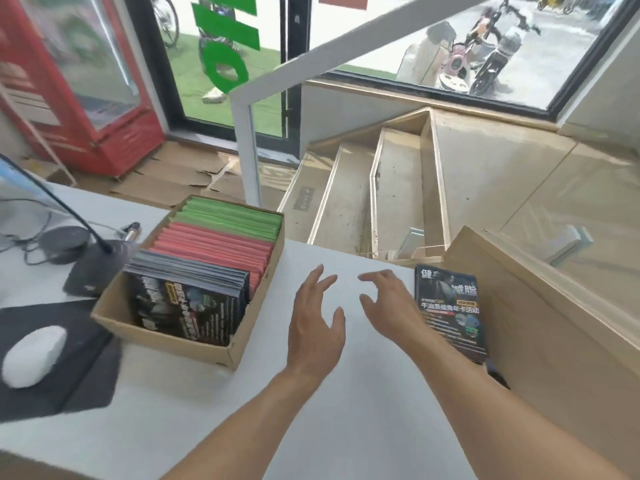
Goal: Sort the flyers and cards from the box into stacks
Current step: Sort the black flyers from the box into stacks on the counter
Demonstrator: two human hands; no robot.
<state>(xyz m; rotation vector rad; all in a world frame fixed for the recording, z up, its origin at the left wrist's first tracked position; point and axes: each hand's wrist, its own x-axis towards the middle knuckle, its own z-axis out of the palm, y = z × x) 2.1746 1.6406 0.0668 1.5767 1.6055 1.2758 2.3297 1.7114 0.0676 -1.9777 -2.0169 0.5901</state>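
Right of the cardboard box [239, 344], where dark flyers [187, 306], red cards [214, 247] and green cards [232, 216] stand filed, our dark stack [450, 313] sits at the table's far edge and could slide off. Our left hand [315, 327] and right hand [391, 306] hover between them, fingers relaxed, holding nothing.

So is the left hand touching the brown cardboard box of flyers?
Apart. The head view shows bare white table between the left hand and the cardboard box.

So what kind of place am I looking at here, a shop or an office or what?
Probably the front counter of a gym or a similar small business. A cardboard box of promotional flyers sits on a white desk beside a gooseneck microphone, with a red drinks fridge by the glass street entrance.
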